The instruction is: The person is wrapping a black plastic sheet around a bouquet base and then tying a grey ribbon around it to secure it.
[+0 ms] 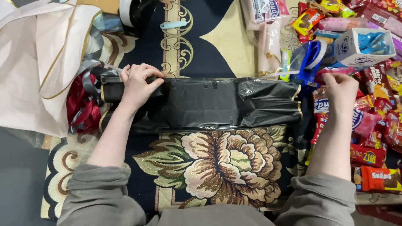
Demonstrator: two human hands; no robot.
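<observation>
Arms: both forearms reach forward from grey sleeves, spread wide apart over a patterned rug [217,167] with a large flower design.
Left hand: left hand [138,86] lies at the left end of a black plastic-wrapped bundle [217,102], palm down, fingers curled over its top edge; grasping the bundle there.
Right hand: right hand [341,90] sits just past the bundle's right end, back of hand up, fingers bent down and tucked under; cannot tell whether it grips anything or only presses on the snack packets below it.
Bundle position: long and flat, lying crosswise on the rug between the two hands, gold trim showing at both ends.
Left surroundings: red and grey ribbons [83,104] touch the bundle's left end; pale cloth [37,62] lies beyond them.
Right surroundings: heap of snack packets [377,125] fills the right edge; blue tape dispenser [312,58] and white open box [362,46] sit just beyond the right hand.
</observation>
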